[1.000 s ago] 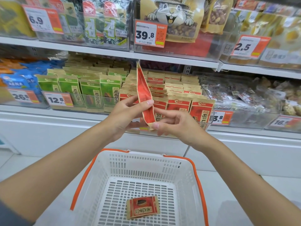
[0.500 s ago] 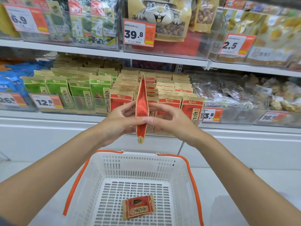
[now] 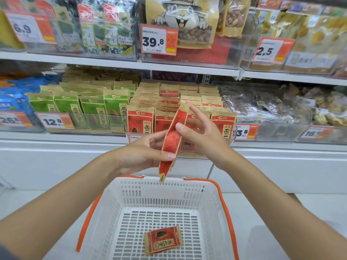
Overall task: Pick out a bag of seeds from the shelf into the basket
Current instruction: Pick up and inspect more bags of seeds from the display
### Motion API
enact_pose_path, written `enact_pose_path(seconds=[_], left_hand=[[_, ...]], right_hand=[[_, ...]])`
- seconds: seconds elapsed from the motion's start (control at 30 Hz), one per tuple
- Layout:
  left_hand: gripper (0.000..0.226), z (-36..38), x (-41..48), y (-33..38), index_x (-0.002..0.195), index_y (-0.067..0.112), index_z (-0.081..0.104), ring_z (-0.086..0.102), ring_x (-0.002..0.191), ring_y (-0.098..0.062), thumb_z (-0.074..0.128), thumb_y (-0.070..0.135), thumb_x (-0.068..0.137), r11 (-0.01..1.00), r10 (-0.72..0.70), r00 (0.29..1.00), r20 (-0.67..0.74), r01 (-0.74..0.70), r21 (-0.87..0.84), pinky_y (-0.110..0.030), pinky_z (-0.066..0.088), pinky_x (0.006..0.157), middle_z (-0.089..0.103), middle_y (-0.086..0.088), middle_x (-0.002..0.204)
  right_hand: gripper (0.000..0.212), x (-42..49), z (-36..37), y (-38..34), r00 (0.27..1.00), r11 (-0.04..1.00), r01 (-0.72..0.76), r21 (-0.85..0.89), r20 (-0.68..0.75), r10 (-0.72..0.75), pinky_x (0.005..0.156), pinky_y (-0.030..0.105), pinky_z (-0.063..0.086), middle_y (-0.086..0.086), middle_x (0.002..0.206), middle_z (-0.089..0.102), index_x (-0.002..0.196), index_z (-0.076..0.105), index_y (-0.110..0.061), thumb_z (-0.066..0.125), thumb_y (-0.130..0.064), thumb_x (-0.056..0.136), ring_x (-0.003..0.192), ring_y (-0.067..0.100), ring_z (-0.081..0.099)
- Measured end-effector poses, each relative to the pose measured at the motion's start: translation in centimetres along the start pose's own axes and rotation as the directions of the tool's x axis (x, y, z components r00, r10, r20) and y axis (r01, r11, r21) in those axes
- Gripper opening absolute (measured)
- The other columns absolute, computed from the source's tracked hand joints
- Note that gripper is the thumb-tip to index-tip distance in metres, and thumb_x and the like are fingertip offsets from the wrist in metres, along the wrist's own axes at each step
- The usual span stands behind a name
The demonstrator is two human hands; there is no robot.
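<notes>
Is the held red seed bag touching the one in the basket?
Apart. Head view: the held red seed bag, pinched by the left hand, hangs by the rim of the basket; the other bag lies on its floor, bare mesh between.

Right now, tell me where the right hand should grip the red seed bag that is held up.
Pinch the seed bag near its tan top seal, coming from the right. It stands nearly upright and edge-on, and the left hand pinches its lower part, leaving the upper half to grip.
</notes>
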State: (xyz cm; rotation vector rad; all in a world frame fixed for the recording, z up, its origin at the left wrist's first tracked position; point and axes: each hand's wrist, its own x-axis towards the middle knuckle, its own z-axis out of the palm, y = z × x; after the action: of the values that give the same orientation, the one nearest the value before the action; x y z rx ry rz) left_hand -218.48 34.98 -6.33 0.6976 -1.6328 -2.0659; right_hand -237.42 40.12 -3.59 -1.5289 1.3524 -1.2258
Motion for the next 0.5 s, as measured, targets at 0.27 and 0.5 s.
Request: enact_pose_path(seconds=[0.27, 0.5], left_hand=[[0.052, 0.5, -0.2, 0.4, 0.123, 0.024, 0.066, 0.066, 0.109, -0.031, 0.079, 0.007, 0.076, 0.993, 0.002, 0.999, -0.054, 0.005, 0.12, -0.037, 0.058, 0.088, 0.067, -0.018, 0.116], [0.038, 1.5, -0.2, 0.8, 0.123, 0.017, 0.064, 0.072, 0.103, -0.023, 0.073, 0.01, 0.087, 0.939, 0.046, 0.983, -0.177, 0.018, 0.344, -0.046, 0.058, 0.091, 0.074, -0.01, 0.111]], right_hand=[[0.069, 0.3, 0.1, 1.0, 0.998, 0.999, -0.033, -0.029, -0.056, 0.032, 0.096, 0.038, 0.053, -0.004, 0.127, 0.058, 0.14, 0.04, -0.045, 0.077, -0.044, 0.082, 0.12, 0.018, 0.059], [0.061, 0.4, 0.1, 0.7, 0.973, 0.971, -0.106, -0.216, -0.224, 0.056, 0.088, 0.041, 0.054, -0.014, 0.107, 0.056, 0.131, 0.039, -0.04, 0.062, -0.067, 0.081, 0.101, 0.01, 0.06]])
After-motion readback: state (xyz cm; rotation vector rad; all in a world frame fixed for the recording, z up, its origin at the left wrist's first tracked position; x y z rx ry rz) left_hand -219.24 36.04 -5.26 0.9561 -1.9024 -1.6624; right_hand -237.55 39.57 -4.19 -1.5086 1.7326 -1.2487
